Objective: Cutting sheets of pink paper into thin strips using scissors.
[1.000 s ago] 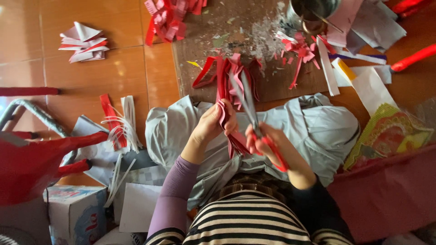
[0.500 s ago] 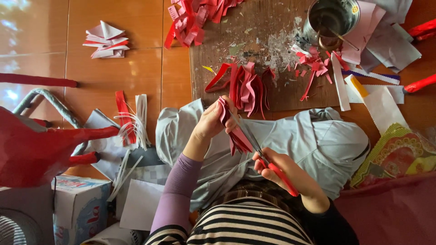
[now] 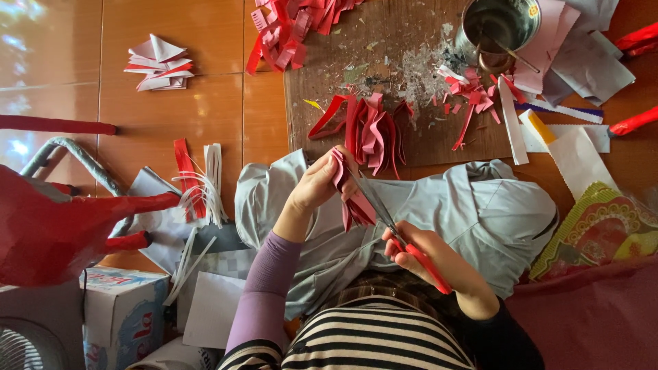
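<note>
While a folded red paper strip (image 3: 351, 199) is pinched by the left hand (image 3: 317, 183), red-handled scissors (image 3: 404, 241) are gripped by the right hand (image 3: 432, 257) at five o'clock, blades touching it.

The red figure (image 3: 48, 226) and white fan (image 3: 24, 346) run off the left edge, the metal can (image 3: 497, 27) is cropped at the top, and the scissor blades (image 3: 373, 199) vanish among folded red paper (image 3: 349, 199).
</note>
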